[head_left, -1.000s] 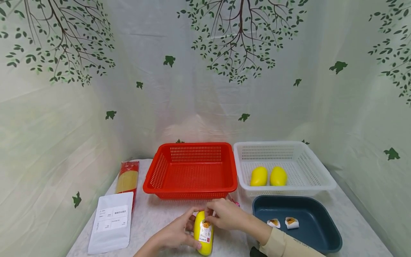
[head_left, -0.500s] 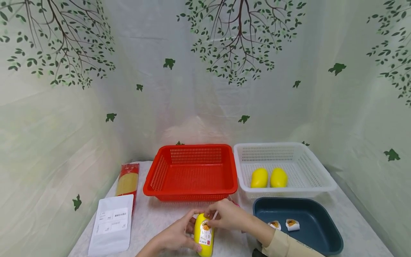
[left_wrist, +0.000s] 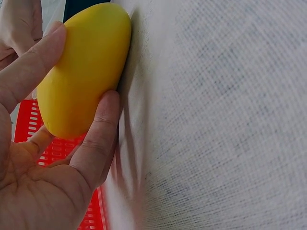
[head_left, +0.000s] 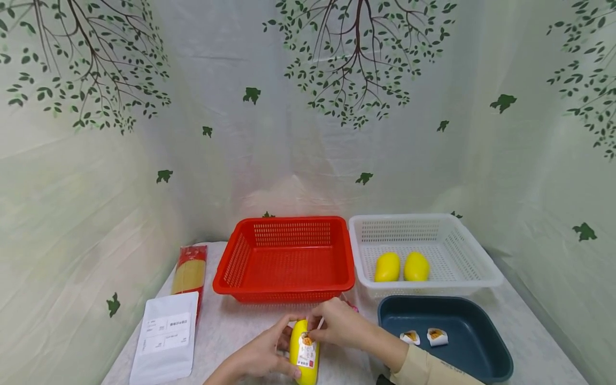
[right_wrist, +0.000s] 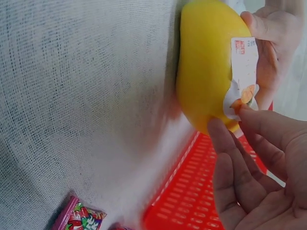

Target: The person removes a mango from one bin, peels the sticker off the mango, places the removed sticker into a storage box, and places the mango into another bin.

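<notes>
Label-peeling is under way: left hand [head_left: 262,355] grips the mango [head_left: 304,358]; right hand [head_left: 339,323] pinches its sticker [head_left: 306,350], likeliest to need a steady pull next.

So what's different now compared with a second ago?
Very little. The right hand has begun lifting the top edge of the label off the mango, which it was only touching before. The left hand holds the mango on the table as before. The baskets, tray and packets have not moved.

yellow mango [head_left: 304,357], red basket [head_left: 286,260], white basket [head_left: 423,235], dark blue tray [head_left: 481,342]
</notes>
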`<state>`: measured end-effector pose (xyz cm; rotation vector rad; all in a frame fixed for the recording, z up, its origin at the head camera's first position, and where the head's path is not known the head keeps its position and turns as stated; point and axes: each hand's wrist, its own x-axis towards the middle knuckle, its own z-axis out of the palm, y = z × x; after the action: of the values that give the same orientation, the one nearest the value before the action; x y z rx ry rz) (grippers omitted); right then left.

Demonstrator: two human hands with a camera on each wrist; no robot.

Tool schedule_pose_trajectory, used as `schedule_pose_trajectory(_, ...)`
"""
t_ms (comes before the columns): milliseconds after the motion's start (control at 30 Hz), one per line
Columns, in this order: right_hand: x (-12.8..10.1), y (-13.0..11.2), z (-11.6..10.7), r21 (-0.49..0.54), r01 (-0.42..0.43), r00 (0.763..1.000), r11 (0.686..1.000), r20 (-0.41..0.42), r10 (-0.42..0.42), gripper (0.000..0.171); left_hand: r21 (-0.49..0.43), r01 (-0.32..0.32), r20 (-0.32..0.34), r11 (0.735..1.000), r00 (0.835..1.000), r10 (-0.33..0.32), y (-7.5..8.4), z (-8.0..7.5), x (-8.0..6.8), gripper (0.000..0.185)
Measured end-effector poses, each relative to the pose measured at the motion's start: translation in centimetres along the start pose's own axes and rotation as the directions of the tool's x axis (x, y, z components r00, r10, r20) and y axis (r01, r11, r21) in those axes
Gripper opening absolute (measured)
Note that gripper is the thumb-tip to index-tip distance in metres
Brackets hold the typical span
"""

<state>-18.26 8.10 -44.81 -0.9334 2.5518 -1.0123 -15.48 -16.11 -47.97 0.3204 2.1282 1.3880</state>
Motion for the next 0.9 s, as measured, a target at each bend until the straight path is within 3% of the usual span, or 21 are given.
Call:
schedule_pose_trajectory(567,0.1,0.1,-0.8,-0.069,0.026,0.998,0.997,0.05,-0.022,0.011,0.009,-0.01,0.015,1.0,1.0,0.01,0.3,-0.1,0.2,0.091)
schedule_pose_trajectory(900,0.1,0.2,-1.0,0.003,0.011,0.996,1.0,0.083,-0.011,0.009,-0.006,0.014,0.0,1.0,1.0,-0.014,-0.3,-0.3,0.1,0.092)
